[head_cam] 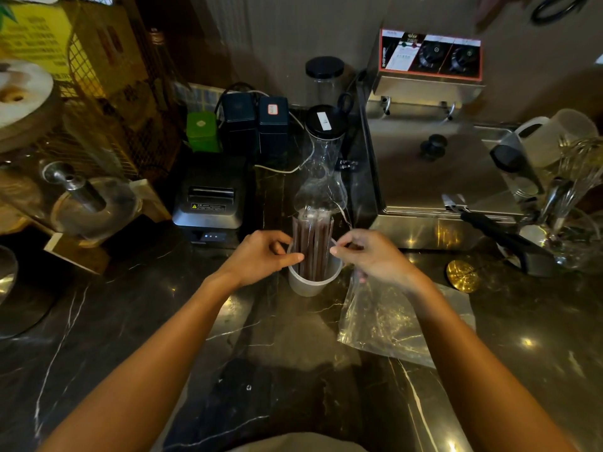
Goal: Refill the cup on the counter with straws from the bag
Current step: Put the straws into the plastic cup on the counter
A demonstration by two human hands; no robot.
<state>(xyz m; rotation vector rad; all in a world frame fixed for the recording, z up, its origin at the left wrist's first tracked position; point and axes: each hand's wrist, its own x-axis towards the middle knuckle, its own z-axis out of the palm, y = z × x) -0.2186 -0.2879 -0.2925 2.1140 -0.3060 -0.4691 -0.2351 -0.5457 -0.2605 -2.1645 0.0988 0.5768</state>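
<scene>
A translucent plastic cup (308, 283) stands on the dark marble counter. A bundle of dark brown wrapped straws (311, 243) stands upright inside it. My left hand (261, 256) grips the straws and the cup rim from the left, thumb and fingers pinched on the bundle. My right hand (372, 256) pinches at the right side of the bundle near the rim, and its lower fingers hold the top of a clear plastic bag (388, 318). The bag lies flat on the counter under my right forearm and looks empty.
A black receipt printer (212, 203) sits left of the cup. A clear jar with a black lid (324, 151) stands just behind it. A steel fryer (434, 151) fills the right back, with utensils (574, 190) and a gold disc (461, 275) beside it.
</scene>
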